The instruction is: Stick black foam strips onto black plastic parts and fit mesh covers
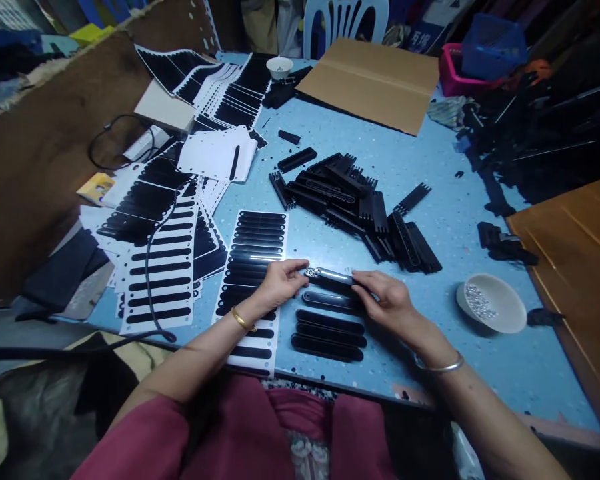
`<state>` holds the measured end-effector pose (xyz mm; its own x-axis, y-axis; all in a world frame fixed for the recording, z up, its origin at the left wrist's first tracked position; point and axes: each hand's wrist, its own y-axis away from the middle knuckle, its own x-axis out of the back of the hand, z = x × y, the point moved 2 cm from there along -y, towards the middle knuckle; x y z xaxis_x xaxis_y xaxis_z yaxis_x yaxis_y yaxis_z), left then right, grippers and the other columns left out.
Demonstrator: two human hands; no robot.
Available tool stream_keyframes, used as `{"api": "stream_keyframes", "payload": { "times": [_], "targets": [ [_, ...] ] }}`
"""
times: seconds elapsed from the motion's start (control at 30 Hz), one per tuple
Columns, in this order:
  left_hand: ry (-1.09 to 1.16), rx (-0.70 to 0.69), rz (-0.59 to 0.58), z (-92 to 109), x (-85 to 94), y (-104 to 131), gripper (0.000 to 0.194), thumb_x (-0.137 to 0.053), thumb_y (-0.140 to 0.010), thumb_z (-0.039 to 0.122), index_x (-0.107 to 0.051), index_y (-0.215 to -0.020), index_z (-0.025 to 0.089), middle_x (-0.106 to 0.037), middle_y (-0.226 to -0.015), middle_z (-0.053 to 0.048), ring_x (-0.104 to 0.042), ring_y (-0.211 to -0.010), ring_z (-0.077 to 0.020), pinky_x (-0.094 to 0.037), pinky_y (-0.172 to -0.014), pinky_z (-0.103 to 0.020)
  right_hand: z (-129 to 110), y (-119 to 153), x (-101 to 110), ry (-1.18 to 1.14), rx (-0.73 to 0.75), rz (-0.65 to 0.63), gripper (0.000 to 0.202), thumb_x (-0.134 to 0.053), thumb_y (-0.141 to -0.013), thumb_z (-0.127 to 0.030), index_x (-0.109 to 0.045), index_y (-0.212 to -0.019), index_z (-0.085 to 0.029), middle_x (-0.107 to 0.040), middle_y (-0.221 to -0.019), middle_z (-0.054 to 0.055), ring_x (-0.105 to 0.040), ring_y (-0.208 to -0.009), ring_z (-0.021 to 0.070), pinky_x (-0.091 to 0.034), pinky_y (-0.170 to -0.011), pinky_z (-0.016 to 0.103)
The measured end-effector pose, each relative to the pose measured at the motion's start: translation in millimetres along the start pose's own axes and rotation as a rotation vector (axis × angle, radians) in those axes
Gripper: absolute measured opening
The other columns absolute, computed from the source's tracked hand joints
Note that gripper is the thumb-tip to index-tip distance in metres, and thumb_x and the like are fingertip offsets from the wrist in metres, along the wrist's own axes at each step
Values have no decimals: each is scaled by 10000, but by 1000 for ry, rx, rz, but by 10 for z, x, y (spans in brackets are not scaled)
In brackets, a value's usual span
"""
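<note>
Between my two hands is a glossy black strip (334, 275) with rounded ends, held just above the table. My left hand (281, 281) pinches its left end, where a small patch looks silvery and speckled. The fingers of my right hand (387, 297) close on its right end. Just below lies another shiny black strip (330, 302), and nearer my body several similar black strips (329, 337) rest side by side. Left of them, partly under my left wrist, is a white sheet (284, 233) bearing rows of black rounded stickers.
Beyond my hands is a heap of black slotted plastic pieces (335, 190). A white bowl (513, 310) with small silvery bits stands at the right. More sticker sheets (160, 280) and a black cable (150, 287) cover the left side. Flat cardboard (370, 80) lies at the back.
</note>
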<state>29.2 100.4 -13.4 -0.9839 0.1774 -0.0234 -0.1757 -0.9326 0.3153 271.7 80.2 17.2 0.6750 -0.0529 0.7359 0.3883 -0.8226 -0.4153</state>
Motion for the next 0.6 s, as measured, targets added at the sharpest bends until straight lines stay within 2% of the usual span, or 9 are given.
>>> {"api": "stream_keyframes", "payload": {
  "times": [0.2, 0.6],
  "targets": [
    [0, -4, -24, -66, -13, -26, 342, -740, -729, 188, -741, -1050, 71, -721, -670, -70, -600, -472, -99, -486, -445, -186, -6, -76, -103, 32, 27, -125, 212, -536, -923, -190, -706, -1050, -182, -755, -929, 104, -716, -821, 216, -595, -737, 358],
    [64, 52, -18, -91, -13, -38, 330, -766, -694, 167, -750, -1015, 89, -713, -649, -51, -646, -532, -119, -521, -483, -184, 33, -106, -177, 40, 54, -145, 204, -529, -928, -195, -710, -1021, -184, -753, -920, 100, -703, -800, 222, -575, -727, 364]
  ]
}}
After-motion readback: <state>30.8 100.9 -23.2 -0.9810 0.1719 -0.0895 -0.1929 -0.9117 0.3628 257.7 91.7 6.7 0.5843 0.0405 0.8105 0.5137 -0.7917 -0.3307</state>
